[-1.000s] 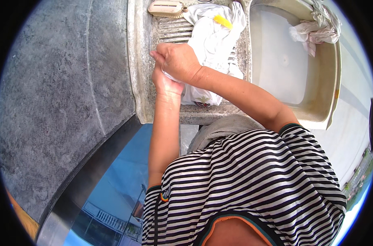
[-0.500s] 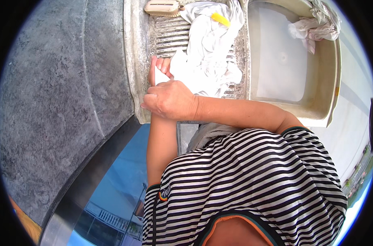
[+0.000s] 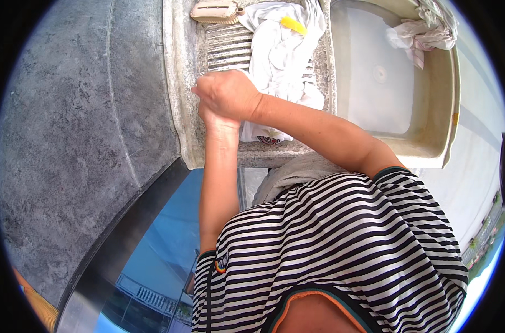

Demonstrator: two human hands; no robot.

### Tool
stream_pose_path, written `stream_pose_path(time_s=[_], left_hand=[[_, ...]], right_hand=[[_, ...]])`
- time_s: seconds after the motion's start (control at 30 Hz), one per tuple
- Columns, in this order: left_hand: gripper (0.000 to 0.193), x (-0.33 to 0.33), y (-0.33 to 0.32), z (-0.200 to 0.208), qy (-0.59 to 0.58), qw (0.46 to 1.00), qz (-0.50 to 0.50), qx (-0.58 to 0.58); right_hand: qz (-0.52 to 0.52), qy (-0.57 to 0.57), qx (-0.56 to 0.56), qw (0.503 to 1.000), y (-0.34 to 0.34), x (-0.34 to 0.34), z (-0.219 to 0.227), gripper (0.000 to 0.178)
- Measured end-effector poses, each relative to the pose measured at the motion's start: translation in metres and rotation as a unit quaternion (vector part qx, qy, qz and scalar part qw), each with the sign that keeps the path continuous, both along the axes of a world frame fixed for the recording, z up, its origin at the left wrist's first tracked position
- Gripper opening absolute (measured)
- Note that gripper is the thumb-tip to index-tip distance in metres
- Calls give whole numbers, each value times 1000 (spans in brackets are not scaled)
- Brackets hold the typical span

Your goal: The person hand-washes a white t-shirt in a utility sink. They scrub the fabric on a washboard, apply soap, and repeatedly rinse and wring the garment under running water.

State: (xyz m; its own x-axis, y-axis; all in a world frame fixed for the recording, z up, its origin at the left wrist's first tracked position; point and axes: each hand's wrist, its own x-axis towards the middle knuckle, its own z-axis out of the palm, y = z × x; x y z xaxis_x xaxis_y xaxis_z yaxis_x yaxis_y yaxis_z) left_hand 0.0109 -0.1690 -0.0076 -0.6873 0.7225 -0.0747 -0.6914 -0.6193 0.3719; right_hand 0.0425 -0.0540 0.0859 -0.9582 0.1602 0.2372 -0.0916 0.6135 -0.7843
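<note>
A wet white garment lies bunched over the ridged washboard side of the stone sink, with a small dark print near its front edge. At its left part, my right hand is closed in a fist on the cloth, pressed over my left hand. My left hand grips the same garment from below; its fingers are mostly hidden under the right. A yellow bar, likely soap, rests on the far part of the garment. A beige scrub brush lies bristles down at the far left of the washboard.
To the right is the sink's basin, holding cloudy water. A crumpled pale cloth hangs over its far right corner. A dark grey stone counter stands on the left. Grey cloth sits between my body and the sink.
My right hand has moved away from me and now covers the left hand's fingers. The garment's near part has shifted, showing its dark print. The view has tilted slightly.
</note>
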Motion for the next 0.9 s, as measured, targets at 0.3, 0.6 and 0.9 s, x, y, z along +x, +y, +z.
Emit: stream_pose_path(time_s=[0.3,0.6,0.9], left_hand=[[54,4,31,93,-150,932,91,-317],[40,16,48,91,-173,932,110,-298],[39,-5,15,59,-184,981,-15,56]], right_hand=[[-23,-104,-269,957,74,-36,-8,42],[-43,17,-32,998,17,-22,1,40],[-26,131,160,978,-27,34,35,36]])
